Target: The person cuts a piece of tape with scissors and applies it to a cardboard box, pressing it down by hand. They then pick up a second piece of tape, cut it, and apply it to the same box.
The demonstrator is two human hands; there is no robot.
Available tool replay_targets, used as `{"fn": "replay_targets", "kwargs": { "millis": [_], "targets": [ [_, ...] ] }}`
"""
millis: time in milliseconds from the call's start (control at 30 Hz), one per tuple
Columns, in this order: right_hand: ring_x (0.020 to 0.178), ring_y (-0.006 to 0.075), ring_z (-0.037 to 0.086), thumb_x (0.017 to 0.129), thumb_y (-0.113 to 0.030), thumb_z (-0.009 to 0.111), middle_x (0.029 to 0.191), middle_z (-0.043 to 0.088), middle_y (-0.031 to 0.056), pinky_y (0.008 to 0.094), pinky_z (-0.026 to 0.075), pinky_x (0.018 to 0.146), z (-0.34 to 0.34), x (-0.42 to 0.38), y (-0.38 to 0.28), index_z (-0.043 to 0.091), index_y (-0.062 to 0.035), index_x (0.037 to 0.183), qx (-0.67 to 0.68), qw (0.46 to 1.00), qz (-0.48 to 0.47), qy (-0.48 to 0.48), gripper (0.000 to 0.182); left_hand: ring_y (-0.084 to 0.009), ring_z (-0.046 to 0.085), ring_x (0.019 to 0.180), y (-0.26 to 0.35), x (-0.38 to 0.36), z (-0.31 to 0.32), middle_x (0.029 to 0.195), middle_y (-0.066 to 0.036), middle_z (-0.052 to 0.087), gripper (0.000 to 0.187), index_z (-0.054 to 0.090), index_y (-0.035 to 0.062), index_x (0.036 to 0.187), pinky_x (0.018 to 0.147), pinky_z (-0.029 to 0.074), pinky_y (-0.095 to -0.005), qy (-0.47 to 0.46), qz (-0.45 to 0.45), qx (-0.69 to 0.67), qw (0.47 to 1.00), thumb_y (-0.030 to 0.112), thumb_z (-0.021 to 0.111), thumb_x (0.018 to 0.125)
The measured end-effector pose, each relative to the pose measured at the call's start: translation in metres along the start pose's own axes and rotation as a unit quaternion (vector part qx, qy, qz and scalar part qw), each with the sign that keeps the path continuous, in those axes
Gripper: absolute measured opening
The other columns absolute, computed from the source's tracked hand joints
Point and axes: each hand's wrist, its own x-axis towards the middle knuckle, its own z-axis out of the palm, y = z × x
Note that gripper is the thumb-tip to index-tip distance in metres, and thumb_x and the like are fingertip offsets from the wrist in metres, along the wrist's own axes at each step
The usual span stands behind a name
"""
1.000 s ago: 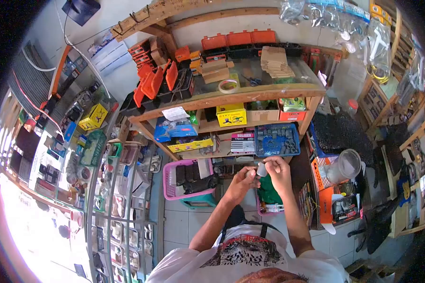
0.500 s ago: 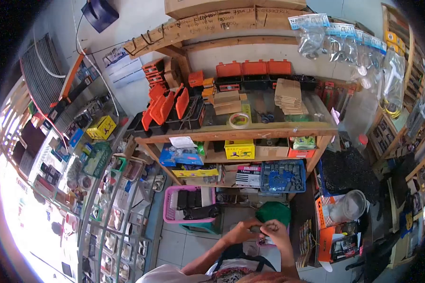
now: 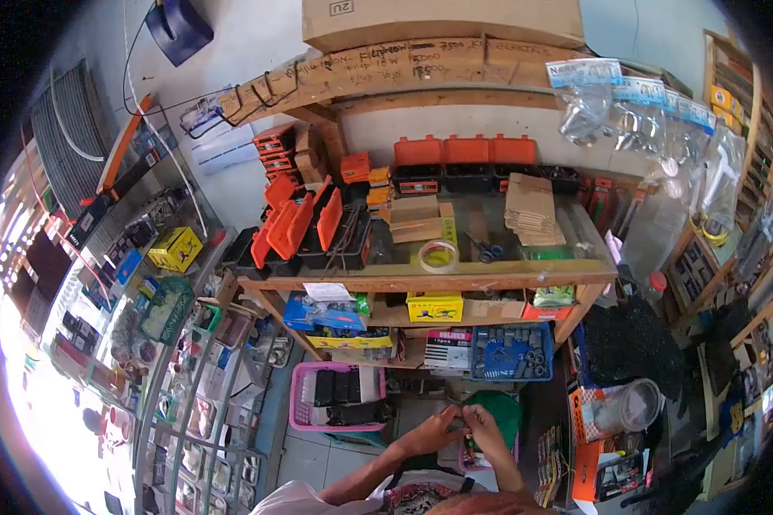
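Observation:
My left hand (image 3: 431, 433) and my right hand (image 3: 483, 427) meet low in front of my body. Both have bent, closed fingers, pinched around something too small to make out. Just behind them is a green bag-like item (image 3: 500, 410). Partly hidden under my hands and forearm, a small pink container (image 3: 465, 459) holds mixed little items. To the left of my hands, a pink basket (image 3: 299, 403) holds black packages (image 3: 339, 386).
A wooden shelf (image 3: 343, 283) bears a tape roll (image 3: 438, 256), scissors (image 3: 485, 249), cardboard pieces (image 3: 531, 210) and orange-lidded cases (image 3: 292, 227). Below sits a blue tray (image 3: 513, 352) of fittings. A glass display case (image 3: 172, 412) stands left; an orange box (image 3: 586, 463) is at right.
The view has tilted up, so the shelf sits lower in the picture. My hands have shifted a little left and stay together, and more of the small pink container shows beneath them.

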Motion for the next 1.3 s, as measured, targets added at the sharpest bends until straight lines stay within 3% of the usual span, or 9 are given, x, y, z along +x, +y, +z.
{"fn": "replay_targets", "kwargs": {
  "millis": [200,500,600,667,767,800,967,1133,1300],
  "targets": [
    [0.082,0.0103,0.063,0.105,-0.039,0.062,0.100,0.069,0.0025,0.0298,0.052,0.072,0.003,0.048,-0.008,0.062,-0.0025,0.127,0.086,0.994,0.036,-0.053,0.043,-0.0460,0.057,0.118,-0.009,0.030,-0.057,0.127,-0.028,0.055,0.049,0.046,-0.0017,0.133,0.094,0.049,-0.0496,0.037,0.046,0.001,0.998,0.024,0.069,0.099],
    [0.098,0.0114,0.068,0.095,-0.022,0.077,0.109,0.073,0.0051,0.0298,0.056,0.087,0.020,0.119,-0.158,0.067,-0.0002,0.124,-0.142,0.975,-0.126,-0.115,0.038,-0.0509,0.058,0.115,0.056,0.079,-0.182,0.120,-0.034,0.055,0.058,0.039,-0.0031,0.136,0.090,0.050,-0.0538,0.059,0.109,0.102,0.987,0.034,0.067,0.100],
    [0.100,0.0102,0.066,0.089,-0.017,0.082,0.114,0.072,0.0052,0.0269,0.053,0.087,0.033,0.147,-0.219,0.069,0.0004,0.120,-0.111,0.970,-0.139,-0.166,0.038,-0.0485,0.060,0.113,0.068,0.103,-0.232,0.118,-0.032,0.056,0.061,0.040,-0.0052,0.135,0.091,0.051,-0.0509,0.089,0.145,0.104,0.980,0.032,0.071,0.097],
    [0.100,0.0117,0.066,0.086,-0.015,0.083,0.108,0.073,0.0053,0.0282,0.053,0.088,0.044,0.169,-0.266,0.072,-0.0010,0.115,-0.210,0.928,-0.265,-0.158,0.034,-0.0465,0.060,0.115,0.080,0.120,-0.264,0.120,-0.030,0.055,0.064,0.040,-0.0056,0.136,0.094,0.050,-0.0490,0.127,0.216,0.054,0.967,0.029,0.074,0.094],
    [0.095,0.0100,0.066,0.087,-0.025,0.082,0.101,0.073,0.0043,0.0281,0.053,0.083,0.059,0.203,-0.326,0.071,-0.0020,0.112,-0.262,0.923,-0.272,-0.074,0.036,-0.0443,0.055,0.121,0.087,0.141,-0.293,0.127,-0.028,0.051,0.070,0.039,-0.0056,0.140,0.102,0.046,-0.0478,0.269,0.245,0.145,0.920,0.023,0.078,0.090],
    [0.092,0.0092,0.065,0.087,-0.025,0.083,0.100,0.072,0.0040,0.0270,0.053,0.081,0.058,0.227,-0.335,0.071,-0.0024,0.113,-0.274,0.901,-0.331,-0.063,0.036,-0.0459,0.049,0.125,0.082,0.147,-0.298,0.135,-0.029,0.046,0.069,0.039,-0.0051,0.141,0.108,0.041,-0.0501,0.258,0.215,0.063,0.940,0.020,0.077,0.089],
    [0.090,0.0146,0.066,0.085,-0.033,0.083,0.098,0.074,0.0075,0.0330,0.052,0.082,0.042,0.336,-0.359,0.072,-0.0057,0.109,-0.376,0.836,-0.377,-0.133,0.038,-0.0456,0.037,0.136,0.053,0.164,-0.299,0.144,-0.027,0.042,0.064,0.045,0.0003,0.141,0.116,0.031,-0.0533,0.283,0.194,0.157,0.926,0.024,0.075,0.090],
    [0.083,0.0161,0.068,0.085,-0.031,0.083,0.092,0.074,0.0073,0.0327,0.051,0.074,0.049,0.376,-0.370,0.073,-0.0049,0.106,-0.451,0.801,-0.364,-0.148,0.035,-0.0441,0.034,0.139,0.038,0.180,-0.306,0.151,-0.023,0.037,0.055,0.056,0.0088,0.138,0.113,0.032,-0.0558,0.289,0.167,0.305,0.892,0.029,0.074,0.090],
    [0.082,0.0230,0.071,0.080,-0.029,0.084,0.090,0.074,0.0100,0.0357,0.053,0.072,0.072,0.377,-0.376,0.074,-0.0059,0.102,-0.541,0.755,-0.328,-0.171,0.033,-0.0407,0.034,0.141,0.024,0.192,-0.311,0.151,-0.018,0.040,0.047,0.060,0.0088,0.134,0.112,0.031,-0.0548,0.317,0.159,0.353,0.866,0.016,0.071,0.089]
  ]
}}
